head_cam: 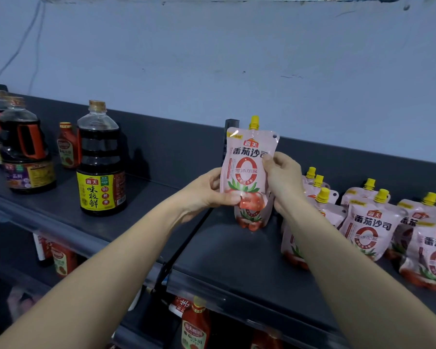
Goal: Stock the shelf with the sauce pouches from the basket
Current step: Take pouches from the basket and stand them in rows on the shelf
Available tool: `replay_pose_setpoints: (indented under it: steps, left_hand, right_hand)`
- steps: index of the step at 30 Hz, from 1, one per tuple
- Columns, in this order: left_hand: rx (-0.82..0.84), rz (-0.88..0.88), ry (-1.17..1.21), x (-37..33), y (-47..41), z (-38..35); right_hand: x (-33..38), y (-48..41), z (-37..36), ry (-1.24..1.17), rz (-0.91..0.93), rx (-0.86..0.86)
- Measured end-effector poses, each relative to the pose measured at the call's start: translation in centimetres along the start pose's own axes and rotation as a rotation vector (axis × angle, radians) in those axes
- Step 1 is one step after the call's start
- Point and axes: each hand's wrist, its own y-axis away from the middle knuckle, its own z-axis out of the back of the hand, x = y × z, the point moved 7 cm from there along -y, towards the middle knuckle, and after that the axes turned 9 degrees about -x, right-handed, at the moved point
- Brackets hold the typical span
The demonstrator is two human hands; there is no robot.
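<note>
A pink tomato-sauce pouch [246, 170] with a yellow cap is held upright above the dark shelf [224, 250]. My left hand [207, 192] pinches its lower left edge, thumb on the front. My right hand [282, 180] grips its right side, fingers curled behind. A second pouch [251, 219] stands on the shelf right behind and below the held one. Several more pouches [370, 230] stand in rows at the right of the shelf. The basket is out of view.
A black divider rail [186, 250] splits the shelf; left of it stand dark soy-sauce bottles [101, 170] and a red sauce bottle [67, 144]. Red ketchup bottles [194, 326] sit on the lower shelf. A pale wall rises behind.
</note>
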Motion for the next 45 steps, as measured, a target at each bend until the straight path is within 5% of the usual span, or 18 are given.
replay_pose_setpoints:
  steps: [8, 19, 36, 45]
  left_hand:
    - [-0.314, 0.004, -0.082, 3.6, -3.0, 1.5]
    - [-0.264, 0.106, -0.362, 8.6, -4.7, 0.1]
    - [-0.237, 0.109, -0.559, 7.4, -4.2, 0.5]
    - [-0.340, -0.051, -1.341, 2.1, 2.0, 5.8]
  right_hand:
    - [-1.9, 0.7, 0.4, 0.081, -0.010, 0.121]
    - [-1.7, -1.1, 2.0, 1.065, 0.403, 0.035]
    - [-1.0, -0.6, 1.6, 1.061, 0.487, 0.096]
    - [2.6, 5.4, -3.6, 0.847, 0.898, 0.056]
